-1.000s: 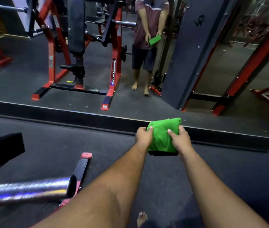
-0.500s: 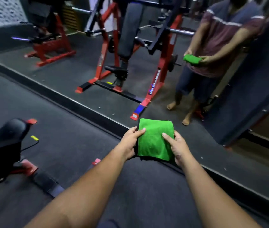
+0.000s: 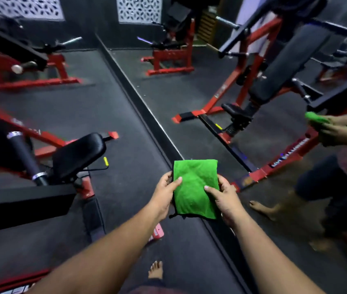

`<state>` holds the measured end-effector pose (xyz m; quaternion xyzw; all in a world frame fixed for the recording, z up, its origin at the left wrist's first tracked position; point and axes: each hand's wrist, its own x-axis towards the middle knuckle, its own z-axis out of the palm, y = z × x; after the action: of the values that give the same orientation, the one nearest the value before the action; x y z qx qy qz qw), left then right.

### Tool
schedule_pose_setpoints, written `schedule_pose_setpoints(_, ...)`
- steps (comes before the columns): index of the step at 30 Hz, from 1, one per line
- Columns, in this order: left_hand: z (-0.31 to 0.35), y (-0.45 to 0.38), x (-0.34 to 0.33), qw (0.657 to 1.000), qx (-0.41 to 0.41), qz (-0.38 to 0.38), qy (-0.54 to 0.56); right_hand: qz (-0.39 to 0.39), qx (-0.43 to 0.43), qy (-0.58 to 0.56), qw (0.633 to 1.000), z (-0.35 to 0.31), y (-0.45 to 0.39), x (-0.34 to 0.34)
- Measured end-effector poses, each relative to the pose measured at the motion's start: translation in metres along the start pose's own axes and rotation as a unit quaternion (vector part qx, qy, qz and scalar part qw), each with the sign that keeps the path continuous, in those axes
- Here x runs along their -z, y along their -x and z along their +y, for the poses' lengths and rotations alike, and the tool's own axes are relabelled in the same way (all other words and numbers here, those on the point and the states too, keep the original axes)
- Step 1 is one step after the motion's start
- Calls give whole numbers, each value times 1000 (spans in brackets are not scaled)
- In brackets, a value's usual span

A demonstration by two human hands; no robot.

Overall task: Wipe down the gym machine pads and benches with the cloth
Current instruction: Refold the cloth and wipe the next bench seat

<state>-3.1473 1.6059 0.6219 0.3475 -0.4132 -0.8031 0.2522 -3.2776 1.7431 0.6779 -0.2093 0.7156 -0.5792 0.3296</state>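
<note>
The folded bright green cloth is held up in front of the person, over the dark floor. The left hand pinches its left edge, thumb on top. The right hand pinches its right edge the same way. Both arms reach forward. A black padded machine seat sits to the left, apart from the cloth.

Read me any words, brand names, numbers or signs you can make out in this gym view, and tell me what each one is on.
Nothing here reads clearly.
Lettering on the red frame rail seen in the mirror: light letters, too blurred to read.
Sticker on the red foot plate beside it: too blurred to read.
Pale marks on the red frame at left: too smeared to read.
The green cloth, held by left hand and right hand, shows no text.
</note>
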Motion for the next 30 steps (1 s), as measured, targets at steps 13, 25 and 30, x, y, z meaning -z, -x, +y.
schedule_pose_setpoints(13, 108, -152, 77, 978, 30, 144, 148, -245, -78, 30, 966, -33, -242, -131)
schedule_pose_setpoints(25, 144, -297, 146, 916, -42, 376, 133, -444, 41, 264, 856, -52, -473, -303)
schedule_pose_setpoints(30, 145, -341, 204, 859, -63, 482, 162, -501, 91, 310, 803, -43, -524, -394)
